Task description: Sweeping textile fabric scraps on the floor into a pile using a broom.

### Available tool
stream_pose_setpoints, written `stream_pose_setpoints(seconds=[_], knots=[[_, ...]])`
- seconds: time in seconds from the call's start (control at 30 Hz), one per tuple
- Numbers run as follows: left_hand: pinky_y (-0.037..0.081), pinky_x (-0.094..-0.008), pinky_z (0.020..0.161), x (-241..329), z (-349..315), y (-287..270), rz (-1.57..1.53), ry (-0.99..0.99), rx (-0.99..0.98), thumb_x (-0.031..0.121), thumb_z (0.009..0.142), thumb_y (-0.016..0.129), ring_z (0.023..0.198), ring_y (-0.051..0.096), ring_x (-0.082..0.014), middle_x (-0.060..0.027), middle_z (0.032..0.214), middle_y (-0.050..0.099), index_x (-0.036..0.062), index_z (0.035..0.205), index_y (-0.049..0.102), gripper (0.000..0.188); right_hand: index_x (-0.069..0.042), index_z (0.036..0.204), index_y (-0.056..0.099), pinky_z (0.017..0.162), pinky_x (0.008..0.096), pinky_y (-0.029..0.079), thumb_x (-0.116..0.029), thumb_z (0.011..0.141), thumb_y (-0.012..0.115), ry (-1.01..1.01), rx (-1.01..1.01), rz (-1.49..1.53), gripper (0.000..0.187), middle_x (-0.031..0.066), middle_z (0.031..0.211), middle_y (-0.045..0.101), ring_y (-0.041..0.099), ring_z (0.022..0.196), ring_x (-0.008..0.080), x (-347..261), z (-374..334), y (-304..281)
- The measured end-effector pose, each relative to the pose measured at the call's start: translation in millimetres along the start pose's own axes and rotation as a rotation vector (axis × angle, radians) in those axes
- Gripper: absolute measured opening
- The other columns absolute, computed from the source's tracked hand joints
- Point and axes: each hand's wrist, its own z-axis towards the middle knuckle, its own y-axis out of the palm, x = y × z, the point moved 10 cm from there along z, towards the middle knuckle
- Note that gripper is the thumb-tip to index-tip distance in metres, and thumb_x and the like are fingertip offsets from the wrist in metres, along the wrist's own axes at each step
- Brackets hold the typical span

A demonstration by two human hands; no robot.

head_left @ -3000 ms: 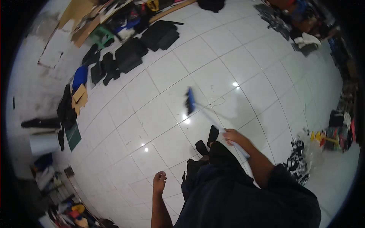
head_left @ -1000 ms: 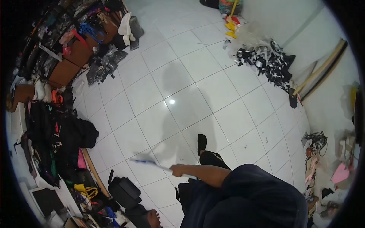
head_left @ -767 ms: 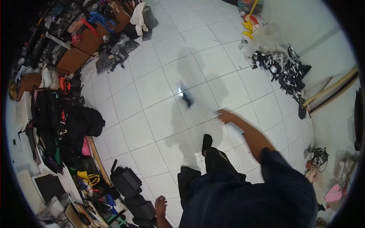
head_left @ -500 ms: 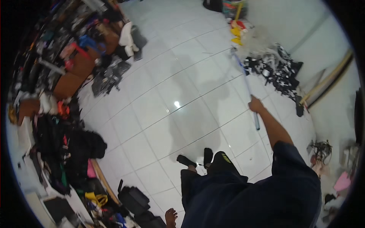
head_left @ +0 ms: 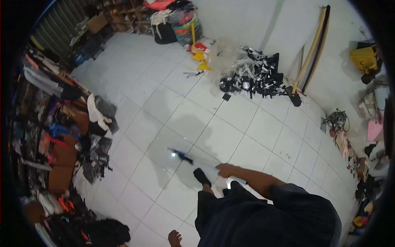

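My right hand [head_left: 225,170] is wrapped round a long, pale blue pole [head_left: 208,166], held low and slanting across in front of my legs. The pole's far end [head_left: 183,157] is dark blue and black, near the white tiles beside my dark-socked foot [head_left: 201,177]. Blur keeps me from telling what kind of head it has. At the lower edge my left hand [head_left: 175,238] hangs by my side, its fingers loosely curled and somewhat apart, with nothing seen in it.
A heap of black and white scraps [head_left: 257,78] lies by the wall, next to clear plastic and a yellow-red dustpan-like thing [head_left: 200,55]. Stuffed bags [head_left: 185,26] stand beyond. Crowded shelves and brown boxes [head_left: 61,168] line the left. Tangled cables [head_left: 336,120] lie at the right.
My right hand has swung left and nearer to my legs with the pole, whose far end has left the scrap heap's edge. My view has turned toward the right.
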Motion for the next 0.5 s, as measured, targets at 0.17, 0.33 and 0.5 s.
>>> stream_pose_setpoints(seconds=[0.17,0.33,0.5], knots=[[0.043,-0.0369,0.069,105,47,-15,0.147,0.062,-0.057,0.03,0.082,0.048,0.085,0.053,-0.0221,-0.0087,0.101,0.054,0.009,0.113,0.049,0.038,0.0,0.087,0.057,0.068,0.0412,0.049,-0.015,0.074,0.049,0.549,0.311,-0.124,0.021,0.0177,0.091,0.06,0.059,0.084,0.0328,113,4,-174],[0.043,-0.0372,0.068,196,77,-19,0.167,0.088,0.019,0.029,0.08,0.05,0.082,0.053,-0.023,-0.0085,0.097,0.055,0.0094,0.115,0.049,0.04,-0.005,0.115,0.042,0.073,0.0401,0.048,-0.014,0.077,0.046,0.789,0.563,0.067,0.04,0.0205,0.092,0.059,0.057,0.091,0.0321,167,-82,-254],[0.044,-0.0396,0.072,246,96,40,0.342,0.106,-0.124,0.034,0.08,0.053,0.084,0.054,-0.0259,-0.011,0.098,0.055,0.011,0.114,0.049,0.041,-0.011,0.126,0.031,0.053,0.0371,0.049,-0.014,0.073,0.055,0.692,0.496,0.72,0.058,0.0145,0.071,0.059,0.059,0.056,0.0232,163,-115,-191]])
